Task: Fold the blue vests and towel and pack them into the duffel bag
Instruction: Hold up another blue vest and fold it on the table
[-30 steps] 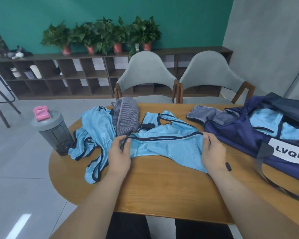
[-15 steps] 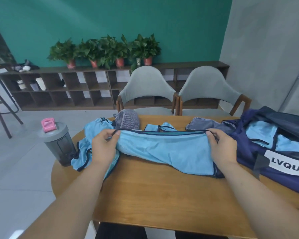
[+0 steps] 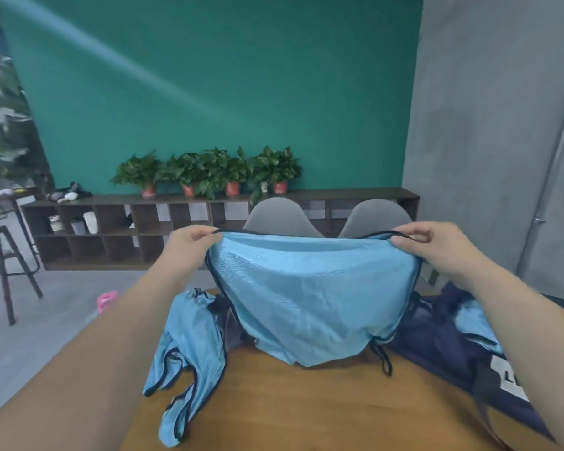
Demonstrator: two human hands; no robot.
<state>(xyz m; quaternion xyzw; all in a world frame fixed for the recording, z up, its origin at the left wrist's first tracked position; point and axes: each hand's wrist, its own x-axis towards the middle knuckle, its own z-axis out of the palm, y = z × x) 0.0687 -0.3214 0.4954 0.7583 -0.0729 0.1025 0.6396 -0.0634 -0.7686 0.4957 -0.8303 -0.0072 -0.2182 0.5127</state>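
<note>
Both arms are stretched out front and held up high, forearms coming in from the bottom corners. Left grip (image 3: 192, 244) pinches one top corner of the blue vest (image 3: 310, 288), right grip (image 3: 437, 249) pinches the other, roughly level and well apart.

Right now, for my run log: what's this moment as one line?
left hand: pinches vest top corner; right hand: pinches other top corner; vest: held up over table; second vest: lying left; duffel bag: right
</note>
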